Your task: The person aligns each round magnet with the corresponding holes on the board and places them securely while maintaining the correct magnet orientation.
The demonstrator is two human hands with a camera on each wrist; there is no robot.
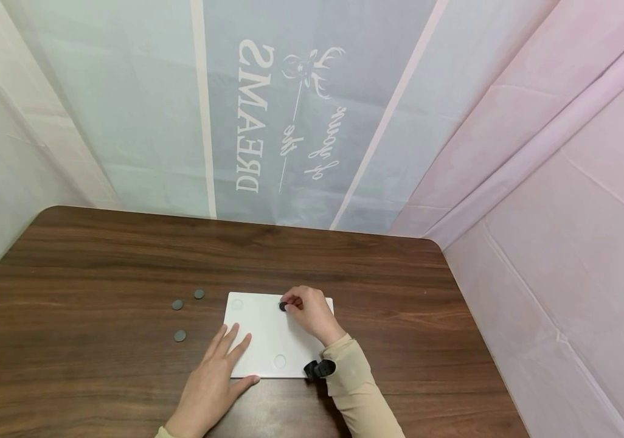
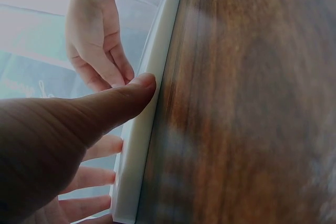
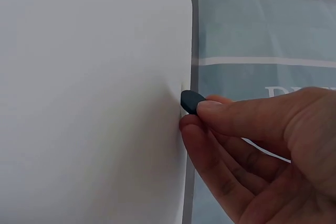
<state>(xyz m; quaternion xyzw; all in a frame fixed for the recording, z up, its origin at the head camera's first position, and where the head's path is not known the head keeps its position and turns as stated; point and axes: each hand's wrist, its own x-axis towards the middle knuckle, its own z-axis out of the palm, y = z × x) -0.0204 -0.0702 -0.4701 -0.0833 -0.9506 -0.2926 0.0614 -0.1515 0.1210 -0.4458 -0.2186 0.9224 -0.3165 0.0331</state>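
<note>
A white rectangular board (image 1: 260,340) with shallow round recesses lies on the table. Between thumb and fingertips, my right hand (image 1: 312,311) pinches a small dark round disc (image 3: 191,102) near the board's far edge; whether the disc touches the surface I cannot tell. Fingers spread, my left hand (image 1: 214,371) rests at the board's near left corner, with the thumb (image 2: 139,90) along the near edge. Three grey discs lie left of the board: one disc (image 1: 199,294) at the back, another disc (image 1: 177,305) beside it, and a third disc (image 1: 180,336) nearer me.
The brown wooden table (image 1: 98,365) extends around the board on all sides. A printed cloth (image 1: 312,121) hangs behind the far edge, with pale cloth walls at both sides. On the right wrist sits a black camera mount (image 1: 320,369), just over the board's near right corner.
</note>
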